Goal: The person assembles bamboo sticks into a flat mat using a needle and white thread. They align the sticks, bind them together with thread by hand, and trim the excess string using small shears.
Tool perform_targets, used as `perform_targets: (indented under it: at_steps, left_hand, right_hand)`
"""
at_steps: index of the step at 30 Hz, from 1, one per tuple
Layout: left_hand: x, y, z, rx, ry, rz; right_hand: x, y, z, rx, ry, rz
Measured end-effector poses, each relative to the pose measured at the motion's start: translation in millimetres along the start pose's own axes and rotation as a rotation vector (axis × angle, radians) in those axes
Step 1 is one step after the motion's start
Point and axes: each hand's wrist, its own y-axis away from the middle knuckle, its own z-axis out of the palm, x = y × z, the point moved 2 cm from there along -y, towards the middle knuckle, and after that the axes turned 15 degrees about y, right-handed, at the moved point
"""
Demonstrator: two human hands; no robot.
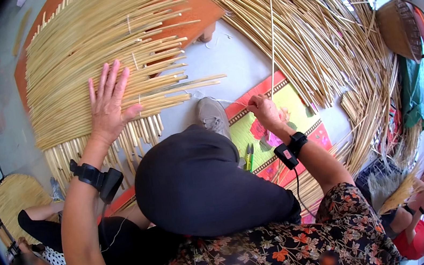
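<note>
My left hand [108,106] lies flat with fingers spread on a woven mat of pale yellow reed stalks [98,56] that fans across an orange board [194,7]. My right hand [264,110] is pinched on a single long thin reed [271,43] that rises straight up from it; a white thread [218,99] runs from the mat toward that hand. Black bands with small devices sit on both wrists. My raised knee in dark cloth [202,180] and a grey shoe [213,116] lie between the two hands.
A large loose pile of reeds [317,31] spreads at the right, over a floral mat [286,122] with green-handled cutters [248,157]. A woven basket [400,27] stands far right. Another person [46,264] sits lower left, one more [413,212] lower right.
</note>
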Motion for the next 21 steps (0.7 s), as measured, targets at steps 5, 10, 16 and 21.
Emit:
perform_targets:
  at_steps: [5,10,16,21]
  left_hand:
    - [-3,1,-1,-0.018,-0.058,-0.015]
    - [-5,1,-1,-0.044,-0.102,-0.037]
    - [-5,7,-2,-0.001,-0.01,-0.058]
    - [-5,5,-1,-0.004,-0.025,-0.045]
  right_hand:
    - [-20,-8,8,-0.022,0.074,-0.2]
    - [-19,-14,2,-0.05,0.223,-0.416]
    - [-13,-26,21,-0.175,0.419,-0.451]
    - [-3,-27,20,-0.159,0.183,-0.255]
